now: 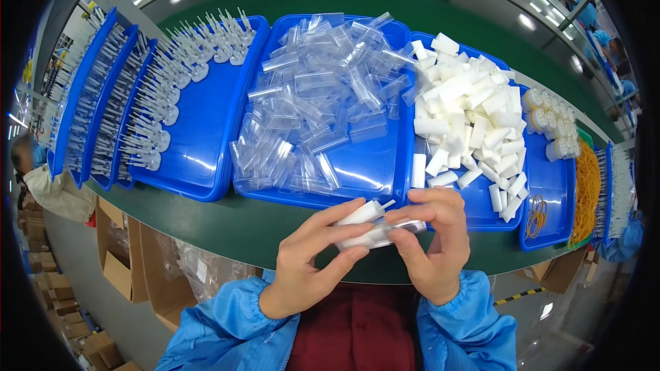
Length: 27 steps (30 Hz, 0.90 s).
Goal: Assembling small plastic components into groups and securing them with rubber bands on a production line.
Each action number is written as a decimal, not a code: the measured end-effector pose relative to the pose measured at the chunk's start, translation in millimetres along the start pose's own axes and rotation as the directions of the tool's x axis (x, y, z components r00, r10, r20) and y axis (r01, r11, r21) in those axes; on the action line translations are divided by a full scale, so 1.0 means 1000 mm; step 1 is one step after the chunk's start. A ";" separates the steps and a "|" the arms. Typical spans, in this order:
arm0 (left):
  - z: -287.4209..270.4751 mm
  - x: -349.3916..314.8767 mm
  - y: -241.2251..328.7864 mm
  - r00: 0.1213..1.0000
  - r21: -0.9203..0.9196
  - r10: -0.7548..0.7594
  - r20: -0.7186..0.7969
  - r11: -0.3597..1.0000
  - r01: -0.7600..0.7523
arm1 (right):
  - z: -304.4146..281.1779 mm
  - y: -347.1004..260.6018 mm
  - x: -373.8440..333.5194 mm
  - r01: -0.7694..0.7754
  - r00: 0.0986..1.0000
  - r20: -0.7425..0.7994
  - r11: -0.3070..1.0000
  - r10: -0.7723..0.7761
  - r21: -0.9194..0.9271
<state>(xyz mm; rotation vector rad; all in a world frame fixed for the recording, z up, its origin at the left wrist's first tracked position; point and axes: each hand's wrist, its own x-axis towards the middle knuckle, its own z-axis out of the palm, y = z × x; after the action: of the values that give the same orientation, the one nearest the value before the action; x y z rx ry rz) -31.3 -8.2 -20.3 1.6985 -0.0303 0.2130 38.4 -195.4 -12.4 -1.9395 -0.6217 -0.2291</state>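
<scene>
Close to the table's near edge, my left hand [309,254] pinches a white cylinder with a thin tip [362,214] that points right. Just below it lies a clear plastic sleeve [395,233] with something white showing in its left part. My right hand [438,237] grips the right end of this sleeve between thumb and fingers. The left middle finger and thumb also close round its left end. Fingers hide part of both pieces. Beyond my hands stand a blue tray [313,197] heaped with clear flat sleeves [302,106] and another with white cylinders [474,113].
At the left, a blue tray [196,154] holds rows of pale stemmed parts [155,106], beside more tilted trays. To the right, a tray [550,192] carries bundled clear rings [550,120] and rubber bands [536,217]. More orange bands [584,185] lie farther right. Cardboard boxes [124,261] stand below.
</scene>
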 end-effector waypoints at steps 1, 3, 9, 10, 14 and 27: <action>0.001 -0.001 -0.001 0.999 -0.027 -0.025 -0.024 0.999 0.025 | 0.000 0.001 0.000 -0.075 0.997 0.025 0.995 0.073 0.069; 0.005 -0.004 -0.003 0.995 -0.084 -0.078 -0.068 0.994 0.072 | 0.000 0.000 -0.001 -0.237 0.971 0.066 0.950 0.228 0.205; 0.001 0.000 -0.005 0.996 0.070 0.072 0.060 0.995 -0.076 | 0.001 -0.004 -0.003 -0.323 0.946 0.115 0.882 0.302 0.342; 0.001 -0.001 -0.004 0.999 -0.085 0.036 0.020 0.996 -0.034 | -0.003 -0.003 0.001 -0.379 0.925 0.142 0.836 0.352 0.398; -0.004 -0.003 -0.008 0.999 -0.390 -0.046 -0.008 0.920 0.039 | -0.013 -0.006 0.002 -0.464 0.877 0.199 0.661 0.438 0.590; -0.029 0.001 -0.007 0.969 -0.462 -0.064 0.240 0.870 0.172 | -0.004 0.006 0.016 -0.109 0.929 0.369 0.937 -0.023 0.333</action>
<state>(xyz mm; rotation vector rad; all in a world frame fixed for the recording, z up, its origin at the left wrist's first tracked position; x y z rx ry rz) -32.9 21.2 -23.7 1.2115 -0.1314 -0.0748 55.8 -195.9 -8.2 -1.6546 -0.8029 0.2696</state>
